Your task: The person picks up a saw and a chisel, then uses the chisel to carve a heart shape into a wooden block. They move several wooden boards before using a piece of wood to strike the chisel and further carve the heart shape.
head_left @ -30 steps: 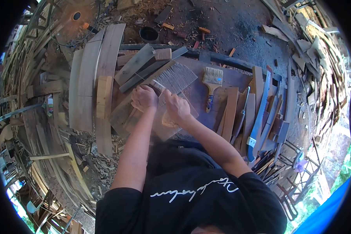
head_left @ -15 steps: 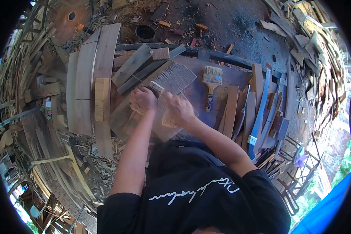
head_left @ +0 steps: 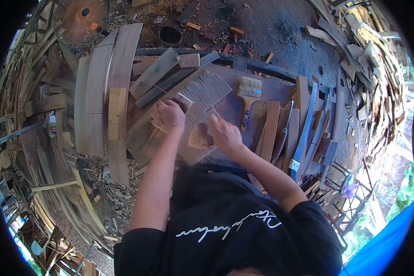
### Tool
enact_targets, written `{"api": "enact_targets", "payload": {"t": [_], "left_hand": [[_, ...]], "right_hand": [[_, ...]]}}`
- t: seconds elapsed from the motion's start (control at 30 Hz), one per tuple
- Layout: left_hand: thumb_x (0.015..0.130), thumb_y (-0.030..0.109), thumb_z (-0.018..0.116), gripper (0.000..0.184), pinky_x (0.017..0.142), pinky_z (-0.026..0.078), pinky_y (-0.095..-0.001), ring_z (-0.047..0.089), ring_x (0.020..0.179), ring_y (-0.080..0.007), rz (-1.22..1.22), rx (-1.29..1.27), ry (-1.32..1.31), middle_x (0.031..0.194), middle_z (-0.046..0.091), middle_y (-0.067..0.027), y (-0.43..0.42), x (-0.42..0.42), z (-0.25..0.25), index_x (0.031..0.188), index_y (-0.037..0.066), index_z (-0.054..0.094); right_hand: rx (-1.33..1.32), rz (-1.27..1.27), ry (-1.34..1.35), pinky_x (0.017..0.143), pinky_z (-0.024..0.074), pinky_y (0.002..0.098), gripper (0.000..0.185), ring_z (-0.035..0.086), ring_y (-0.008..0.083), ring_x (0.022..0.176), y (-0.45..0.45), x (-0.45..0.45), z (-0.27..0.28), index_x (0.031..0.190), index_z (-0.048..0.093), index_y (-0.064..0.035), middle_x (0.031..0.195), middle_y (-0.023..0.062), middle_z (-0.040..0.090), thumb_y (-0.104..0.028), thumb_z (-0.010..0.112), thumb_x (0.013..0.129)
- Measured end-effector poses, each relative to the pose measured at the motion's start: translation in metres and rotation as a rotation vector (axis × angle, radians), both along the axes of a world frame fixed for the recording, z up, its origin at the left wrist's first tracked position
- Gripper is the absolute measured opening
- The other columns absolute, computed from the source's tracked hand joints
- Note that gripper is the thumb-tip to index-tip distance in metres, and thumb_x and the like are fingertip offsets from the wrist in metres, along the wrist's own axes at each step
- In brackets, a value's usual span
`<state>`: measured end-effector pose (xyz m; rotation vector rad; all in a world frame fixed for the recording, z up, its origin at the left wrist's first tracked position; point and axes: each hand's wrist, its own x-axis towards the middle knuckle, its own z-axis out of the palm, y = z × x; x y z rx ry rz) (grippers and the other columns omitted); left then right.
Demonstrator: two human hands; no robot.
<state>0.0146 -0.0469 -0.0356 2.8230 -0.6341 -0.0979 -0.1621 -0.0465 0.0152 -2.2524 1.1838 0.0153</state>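
Observation:
My left hand is closed around a small wooden block above the boards. To its right, my right hand is closed on a thin tool whose tip shows beyond the fingers; its exact kind is unclear. Under and beyond the hands lies a board with a rough, grooved surface. A light sawdust-like patch shows on the wood between my forearms.
A wide brush lies right of the hands. Farther right are a blue-handled saw and several wooden strips. Long planks lie at the left. A dark bowl and a fan stand beyond the bench.
My right hand has moved right and slightly down, away from my left hand, uncovering the light patch and the tool's tip. My left hand still grips the block.

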Motion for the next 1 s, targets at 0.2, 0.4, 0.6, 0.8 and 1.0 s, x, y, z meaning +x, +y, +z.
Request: {"api": "enact_targets", "payload": {"t": [0.2, 0.4, 0.6, 0.8, 1.0], "left_hand": [[0.094, 0.028, 0.040, 0.037, 0.078, 0.047, -0.0531, 0.063, 0.094, -0.0355, -0.017, -0.001, 0.021, 0.101, 0.065, -0.0165, -0.002, 0.002, 0.006, 0.091, 0.003, 0.068], [0.093, 0.029, 0.043, 0.033, 0.083, 0.045, -0.0496, 0.060, 0.100, -0.0309, 0.007, 0.053, 0.051, 0.102, 0.065, -0.0103, -0.002, 0.000, 0.006, 0.093, 0.007, 0.067], [0.093, 0.030, 0.043, 0.033, 0.083, 0.044, -0.0497, 0.059, 0.102, -0.0307, 0.004, 0.059, 0.045, 0.103, 0.065, -0.0103, -0.002, -0.001, 0.012, 0.093, 0.007, 0.068], [0.093, 0.029, 0.043, 0.033, 0.083, 0.044, -0.0496, 0.059, 0.102, -0.0305, 0.001, 0.054, 0.065, 0.103, 0.064, -0.0106, -0.001, -0.003, 0.013, 0.092, 0.007, 0.067], [0.092, 0.029, 0.043, 0.033, 0.083, 0.044, -0.0495, 0.059, 0.102, -0.0311, 0.009, 0.047, 0.049, 0.101, 0.065, -0.0109, -0.001, -0.002, 0.012, 0.092, 0.007, 0.068]], "right_hand": [[-0.074, 0.020, -0.063, 0.061, 0.0549, 0.0438, 0.011, 0.069, 0.0342, 0.072, -0.012, 0.035, -0.014, 0.094, 0.045, -0.0049, 0.082, 0.0186, 0.066, -0.008, 0.053, 0.088], [0.012, 0.030, -0.006, 0.065, 0.0549, 0.0444, 0.011, 0.069, 0.0362, 0.077, -0.003, 0.008, -0.008, 0.095, 0.044, -0.0053, 0.083, 0.0197, 0.065, -0.008, 0.052, 0.088], [0.051, -0.034, -0.076, 0.066, 0.0508, 0.0534, 0.016, 0.065, 0.0442, 0.078, -0.009, 0.024, -0.013, 0.101, 0.044, -0.0056, 0.084, 0.0226, 0.064, -0.010, 0.051, 0.087], [0.086, -0.009, -0.050, 0.067, 0.0508, 0.0528, 0.017, 0.065, 0.0434, 0.082, -0.007, 0.024, -0.012, 0.101, 0.044, -0.0056, 0.085, 0.0219, 0.064, -0.012, 0.052, 0.088], [-0.076, -0.005, -0.092, 0.061, 0.0534, 0.0460, 0.014, 0.067, 0.0370, 0.072, -0.005, 0.027, -0.017, 0.100, 0.047, -0.0056, 0.078, 0.0184, 0.064, -0.005, 0.051, 0.086]]}}
